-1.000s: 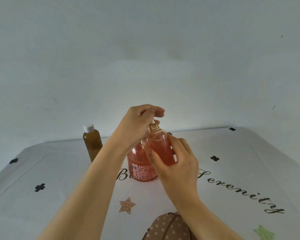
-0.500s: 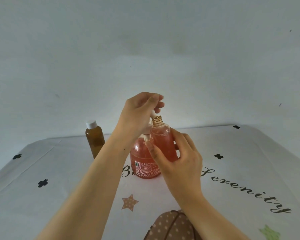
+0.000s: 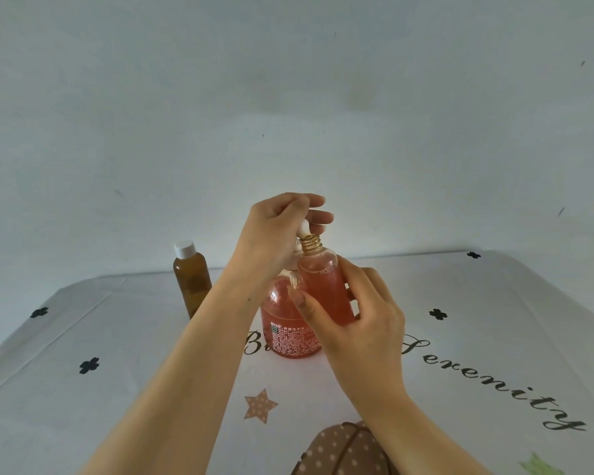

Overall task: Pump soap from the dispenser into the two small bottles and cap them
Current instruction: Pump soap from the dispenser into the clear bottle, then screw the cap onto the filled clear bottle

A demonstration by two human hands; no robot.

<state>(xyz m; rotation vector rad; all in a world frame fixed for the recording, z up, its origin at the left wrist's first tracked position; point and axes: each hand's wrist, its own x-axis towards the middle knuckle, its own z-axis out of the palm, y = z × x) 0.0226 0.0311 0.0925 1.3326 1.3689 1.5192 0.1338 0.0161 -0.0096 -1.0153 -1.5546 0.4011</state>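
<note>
Filling the second small bottle looks like the step in hand. The right hand grasps the clear bottle around its body, holding it off the counter and close against the dispenser, with its bare threaded neck just under the white pump head. The left hand curls over that pump head. Pink soap nearly reaches the bottle's shoulder. The amber bottle stands capped, well to the left. The next move probably calls for a last press or two with the neck kept under the spout, then fitting a cap, which is not in view.
</note>
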